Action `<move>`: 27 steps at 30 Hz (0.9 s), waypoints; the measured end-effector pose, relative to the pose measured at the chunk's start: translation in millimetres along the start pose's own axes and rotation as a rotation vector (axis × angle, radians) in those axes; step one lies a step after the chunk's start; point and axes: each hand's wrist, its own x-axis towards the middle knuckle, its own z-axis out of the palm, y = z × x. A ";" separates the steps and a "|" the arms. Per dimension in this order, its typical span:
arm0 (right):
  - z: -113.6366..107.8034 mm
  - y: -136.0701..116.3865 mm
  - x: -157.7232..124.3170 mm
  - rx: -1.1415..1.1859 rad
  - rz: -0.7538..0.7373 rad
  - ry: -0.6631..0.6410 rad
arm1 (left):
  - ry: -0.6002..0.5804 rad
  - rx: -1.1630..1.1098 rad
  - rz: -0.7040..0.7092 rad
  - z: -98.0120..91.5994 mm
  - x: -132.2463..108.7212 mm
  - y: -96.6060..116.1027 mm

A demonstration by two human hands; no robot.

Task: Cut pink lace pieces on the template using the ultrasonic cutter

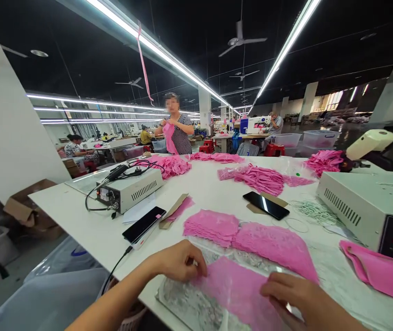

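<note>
A thin, sheer pink fabric piece (234, 287) lies over a grey mottled board (185, 299) at the table's near edge. My left hand (182, 261) has its fingers curled, pinching the fabric's left edge. On the opposite edge, my right hand (294, 296) grips the same fabric between thumb and fingers, partly hiding that side. Just behind are two neat stacks of pink fabric pieces, the left stack (212, 225) and the right stack (275, 248), touching each other. Folded pink cloth (382, 271) rests farther right.
A grey power box with a black handpiece (141, 188) stands left, a larger box (361, 202) right. Phones (144, 224) (267, 205) lie between them. Pink strips (263, 179) and piles (172, 165) spread behind. Across the table, a person (182, 133) holds pink fabric.
</note>
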 end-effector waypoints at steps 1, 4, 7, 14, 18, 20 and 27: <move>-6.6 1.6 9.1 0.047 0.084 0.024 | 0.020 0.033 0.003 -2.0 0.8 2.2; -16.8 11.2 39.5 0.080 0.241 0.118 | 0.113 0.142 0.026 -0.4 16.7 10.1; -13.3 23.0 65.9 0.059 0.266 0.161 | 0.241 0.249 0.079 9.1 47.3 15.6; 4.6 47.3 85.5 0.158 0.319 0.142 | 0.266 0.438 0.182 24.9 102.7 2.5; 4.3 56.9 86.4 0.288 0.319 0.131 | 0.293 0.502 0.179 26.5 110.4 -2.9; 3.0 59.9 87.2 0.347 0.310 0.126 | 0.301 0.520 0.179 27.2 113.6 -3.4; 2.4 65.7 87.4 0.484 0.291 0.142 | 0.346 0.563 0.149 30.6 122.4 -5.0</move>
